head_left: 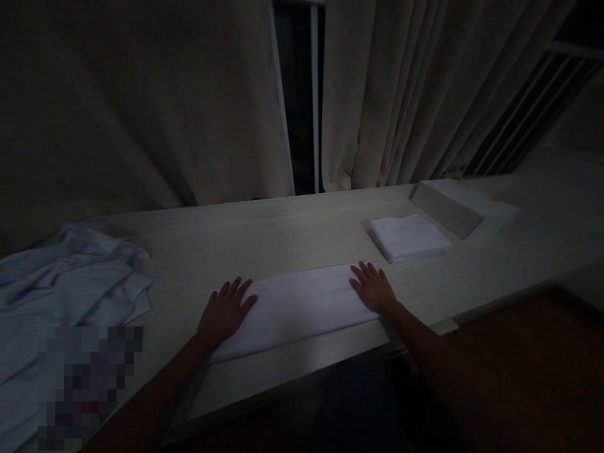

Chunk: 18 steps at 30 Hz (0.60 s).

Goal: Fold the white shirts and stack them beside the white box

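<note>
White folded cloth point(297, 305) is lying flat on the pale table point(250, 248), stretching lengthwise between the two sets of fingers. Left hand point(226, 311) is resting palm-down on its left end, fingers slightly fanned, thumb standing apart; right hand point(374, 291) is covering part of the right end, fingers spread too, neither pinching anything. Light is poor, so can't tell whether the layers beneath the palms are lining up. Unequal pressure could be the trouble here: layers sliding, a crease setting between the fingers. Bodyward of the fingers, the cloth's near side is running close to the table's front edge; a tug that way could be tipping it over. Beyond the right fingers and farther right, a folded stack point(408, 236) is sitting apart; a wide sweep could be skewing its corners. Behind it a box point(447, 206) is standing. Well left of the left fingers, a crumpled pile point(80, 277) is sprawling; loose folds could be snagging the left forearm point(163, 385). Far past all fingertips, curtains point(368, 94) are hanging.
</note>
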{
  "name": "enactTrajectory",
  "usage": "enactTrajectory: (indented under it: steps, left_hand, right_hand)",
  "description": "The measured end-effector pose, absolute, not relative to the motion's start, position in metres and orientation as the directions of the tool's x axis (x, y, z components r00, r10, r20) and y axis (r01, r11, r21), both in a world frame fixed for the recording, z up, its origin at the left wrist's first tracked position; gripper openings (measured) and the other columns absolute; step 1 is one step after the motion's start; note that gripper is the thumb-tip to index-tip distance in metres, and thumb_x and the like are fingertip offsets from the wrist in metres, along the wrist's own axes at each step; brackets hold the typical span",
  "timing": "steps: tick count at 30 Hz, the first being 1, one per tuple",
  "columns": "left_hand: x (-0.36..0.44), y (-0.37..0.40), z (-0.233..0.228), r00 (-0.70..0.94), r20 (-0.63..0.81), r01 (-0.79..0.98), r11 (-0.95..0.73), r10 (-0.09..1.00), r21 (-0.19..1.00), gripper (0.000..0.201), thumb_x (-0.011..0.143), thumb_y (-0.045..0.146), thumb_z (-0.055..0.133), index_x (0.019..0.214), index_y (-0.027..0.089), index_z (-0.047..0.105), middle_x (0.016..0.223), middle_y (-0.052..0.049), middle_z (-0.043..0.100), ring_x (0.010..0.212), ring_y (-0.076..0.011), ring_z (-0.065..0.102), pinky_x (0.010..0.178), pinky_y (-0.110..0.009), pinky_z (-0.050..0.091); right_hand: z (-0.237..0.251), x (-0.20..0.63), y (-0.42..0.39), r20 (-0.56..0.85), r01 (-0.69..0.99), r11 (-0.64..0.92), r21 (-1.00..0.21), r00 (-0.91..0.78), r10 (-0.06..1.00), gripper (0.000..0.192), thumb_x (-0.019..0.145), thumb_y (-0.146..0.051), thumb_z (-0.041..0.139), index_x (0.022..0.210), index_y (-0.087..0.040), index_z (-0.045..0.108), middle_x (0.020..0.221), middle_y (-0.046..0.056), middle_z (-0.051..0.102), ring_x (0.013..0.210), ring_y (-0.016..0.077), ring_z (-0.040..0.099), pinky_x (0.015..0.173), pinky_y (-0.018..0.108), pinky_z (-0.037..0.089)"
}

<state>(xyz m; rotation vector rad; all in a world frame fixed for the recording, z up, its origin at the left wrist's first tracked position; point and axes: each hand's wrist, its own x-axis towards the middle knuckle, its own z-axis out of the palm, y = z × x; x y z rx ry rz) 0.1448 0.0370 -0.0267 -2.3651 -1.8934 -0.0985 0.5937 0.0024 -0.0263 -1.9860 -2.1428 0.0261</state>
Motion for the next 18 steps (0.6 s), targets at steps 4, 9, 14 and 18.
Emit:
enactTrajectory:
  steps: [4, 9, 14, 18]
  left_hand:
    - [0.146, 0.036, -0.023, 0.205, 0.124, 0.979, -0.204, 0.971, -0.028, 0.064, 0.095, 0.058, 0.023, 0.149, 0.027, 0.036, 0.159, -0.007, 0.031, 0.144, -0.0309, 0.03, 0.113, -0.054, 0.025]
    - [0.157, 0.028, -0.015, 0.169, 0.138, 0.985, -0.17, 0.976, -0.008, 0.062, 0.095, 0.058, 0.022, 0.147, 0.027, 0.039, 0.157, -0.008, 0.033, 0.143, -0.0296, 0.031, 0.114, -0.053, 0.023]
    - [0.162, 0.019, -0.005, 0.155, 0.148, 0.987, -0.159, 0.977, 0.018, 0.06, 0.096, 0.056, 0.023, 0.146, 0.027, 0.041, 0.157, -0.007, 0.035, 0.143, -0.0287, 0.032, 0.115, -0.052, 0.021]
    - [0.163, 0.015, -0.002, 0.15, 0.165, 0.987, -0.158, 0.975, 0.041, 0.059, 0.096, 0.054, 0.025, 0.145, 0.026, 0.042, 0.156, -0.008, 0.036, 0.143, -0.0286, 0.032, 0.116, -0.052, 0.02]
  right_hand:
    - [-0.03, 0.593, 0.003, 0.15, 0.982, 0.084, -0.171, -0.059, 0.987, 0.06, 0.099, -0.06, 0.02, 0.15, -0.033, 0.034, 0.16, 0.003, 0.026, 0.148, 0.0288, 0.018, 0.116, 0.056, 0.016]
    - [-0.024, 0.592, 0.005, 0.1, 0.987, 0.068, -0.148, -0.054, 0.994, 0.063, 0.099, -0.059, 0.019, 0.151, -0.027, 0.034, 0.16, 0.007, 0.026, 0.148, 0.0324, 0.016, 0.114, 0.063, 0.011]
    - [0.0, 0.507, -0.006, 0.184, 0.965, 0.222, -0.137, -0.195, 0.963, 0.072, 0.098, -0.06, 0.015, 0.151, -0.015, 0.034, 0.16, 0.013, 0.022, 0.149, 0.0326, 0.008, 0.116, 0.062, 0.001]
    - [0.009, 0.395, -0.034, 0.199, 0.811, 0.548, -0.202, -0.514, 0.834, 0.077, 0.094, -0.07, 0.021, 0.153, -0.021, 0.031, 0.159, 0.008, 0.025, 0.15, 0.0272, 0.009, 0.12, 0.053, -0.001]
